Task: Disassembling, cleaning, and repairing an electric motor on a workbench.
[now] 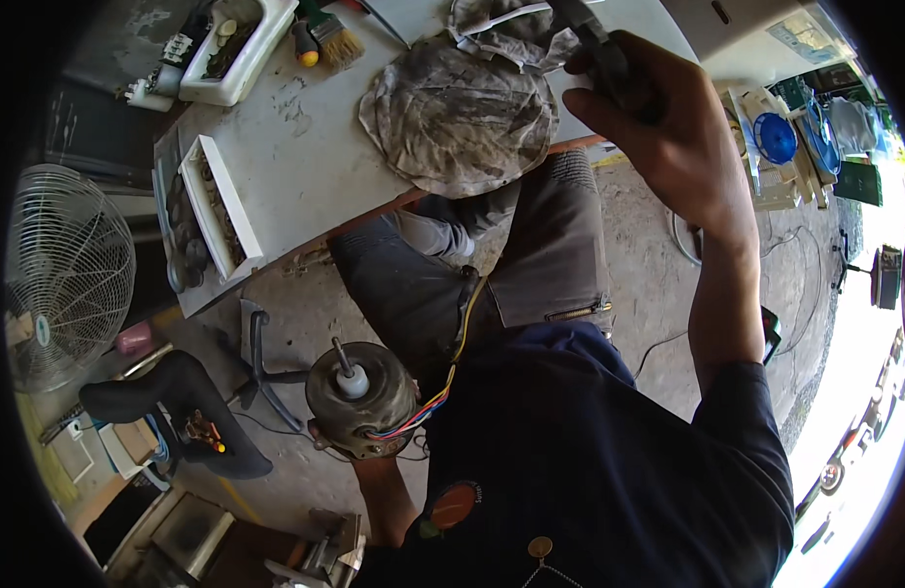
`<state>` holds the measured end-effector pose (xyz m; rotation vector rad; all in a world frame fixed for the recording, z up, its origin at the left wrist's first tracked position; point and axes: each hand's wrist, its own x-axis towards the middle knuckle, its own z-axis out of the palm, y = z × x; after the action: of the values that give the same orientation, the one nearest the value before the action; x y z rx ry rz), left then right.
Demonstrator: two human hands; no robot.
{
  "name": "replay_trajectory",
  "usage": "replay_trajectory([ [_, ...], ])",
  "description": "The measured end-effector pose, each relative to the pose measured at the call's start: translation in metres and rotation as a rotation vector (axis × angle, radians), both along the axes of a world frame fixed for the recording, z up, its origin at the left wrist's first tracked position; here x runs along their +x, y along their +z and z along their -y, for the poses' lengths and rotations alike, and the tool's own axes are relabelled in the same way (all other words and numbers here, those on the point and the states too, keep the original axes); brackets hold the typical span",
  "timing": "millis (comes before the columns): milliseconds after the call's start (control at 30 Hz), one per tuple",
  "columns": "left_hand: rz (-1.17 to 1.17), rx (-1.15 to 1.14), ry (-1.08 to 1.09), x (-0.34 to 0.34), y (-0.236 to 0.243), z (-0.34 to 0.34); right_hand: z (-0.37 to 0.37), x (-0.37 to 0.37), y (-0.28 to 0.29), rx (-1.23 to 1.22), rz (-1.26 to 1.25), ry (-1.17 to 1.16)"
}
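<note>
At the lower left, my left hand supports a dark, round electric motor from underneath, most of its fingers hidden behind it. The motor's metal shaft rises from a white collar, and colored wires run from its side up toward my lap. My right hand is raised over the table's right side, fingers closed round a dark grey tool; its exact kind is unclear because the grip covers part of it. Just left of this hand, a stained, greyish cloth lies crumpled on the white table.
A paintbrush and a yellow-and-black handle lie by a white tray of small parts. A narrow white box sits at the table's left edge. A fan and black chair stand left.
</note>
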<state>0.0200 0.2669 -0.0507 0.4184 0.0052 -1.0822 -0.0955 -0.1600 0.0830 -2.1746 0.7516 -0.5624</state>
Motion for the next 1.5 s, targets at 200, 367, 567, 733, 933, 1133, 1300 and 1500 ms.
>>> replay_trajectory([
  [200, 0.037, -0.058, -0.022, -0.007, -0.022, -0.013, -0.002, 0.016, -0.001, -0.224, -0.082, 0.144],
  [367, -0.039, 0.011, -0.008, -0.020, -0.054, -0.039, -0.010, 0.042, -0.019, -0.481, 0.001, 0.117],
  [567, -0.111, -0.329, 0.026, -0.042, -0.115, -0.057, -0.015, 0.074, -0.049, -0.681, -0.094, 0.126],
  [733, -0.166, -0.645, 0.099, -0.062, -0.165, -0.061, -0.023, 0.095, -0.065, -0.779, -0.080, 0.129],
  [933, -0.170, -0.890, 0.197, -0.105, -0.212, -0.080, -0.022, 0.095, -0.078, -0.736, -0.008, 0.182],
  [1133, -0.097, -0.705, 0.297, -0.137, -0.242, -0.085, -0.034, 0.101, -0.046, -0.895, 0.145, 0.168],
  [1300, -0.021, -0.542, 0.489, -0.153, -0.268, -0.096, -0.104, 0.084, 0.004, -0.255, 0.296, 0.816],
  [1500, -0.164, -0.272, 0.408, -0.093, -0.129, -0.090, -0.150, 0.116, -0.069, -0.188, -0.116, 1.236],
])
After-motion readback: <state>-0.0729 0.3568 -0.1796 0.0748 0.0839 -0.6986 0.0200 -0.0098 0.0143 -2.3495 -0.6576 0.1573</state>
